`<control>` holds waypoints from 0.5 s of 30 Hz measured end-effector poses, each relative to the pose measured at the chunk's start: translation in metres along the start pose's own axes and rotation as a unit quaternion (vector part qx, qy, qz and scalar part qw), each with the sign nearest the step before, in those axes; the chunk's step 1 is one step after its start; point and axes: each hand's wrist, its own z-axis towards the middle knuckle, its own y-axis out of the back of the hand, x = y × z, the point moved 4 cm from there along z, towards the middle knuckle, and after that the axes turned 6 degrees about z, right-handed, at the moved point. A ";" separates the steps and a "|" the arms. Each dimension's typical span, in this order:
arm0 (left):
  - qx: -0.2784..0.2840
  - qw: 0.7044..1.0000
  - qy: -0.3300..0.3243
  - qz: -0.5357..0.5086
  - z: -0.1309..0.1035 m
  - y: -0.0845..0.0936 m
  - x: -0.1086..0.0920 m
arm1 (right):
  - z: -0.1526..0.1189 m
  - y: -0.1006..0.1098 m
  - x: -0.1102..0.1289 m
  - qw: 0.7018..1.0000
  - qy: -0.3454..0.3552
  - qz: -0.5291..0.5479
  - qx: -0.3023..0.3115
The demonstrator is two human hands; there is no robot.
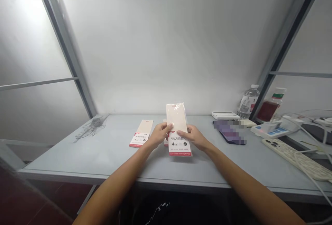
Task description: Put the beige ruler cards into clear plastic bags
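Observation:
Between both hands I hold up a flat ruler set packet (178, 116), cream with a white and red printed lower part, in a clear glossy sleeve. My left hand (161, 133) grips its left edge, thumb on the front. Around the right edge my right hand (195, 136) is closed, thumb across the front too. A similar packet (141, 133) lies on the desk to the left of my left hand. Behind the held packet another one (165, 142) shows only in slivers; most of it is hidden.
The grey desk (77, 156) meets a pale wall. On its right stand a clear bottle (248, 102) and a bottle with dark red contents (271, 105). Nearby lie a white flat device (225, 115), a purple item (228, 131), a power strip (275, 131), a patterned phone case (295, 157) and loose cables.

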 end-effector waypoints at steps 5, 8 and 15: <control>-0.020 1.000 0.002 -0.011 0.000 0.000 0.002 | 0.001 0.000 -0.004 1.000 -0.005 -0.022 0.007; -0.032 0.999 0.000 -0.012 0.001 0.000 0.003 | 0.001 0.000 -0.005 1.000 -0.002 -0.022 0.011; -0.049 0.999 0.002 0.016 0.002 0.000 0.006 | 0.001 -0.002 -0.008 0.999 -0.001 -0.030 0.026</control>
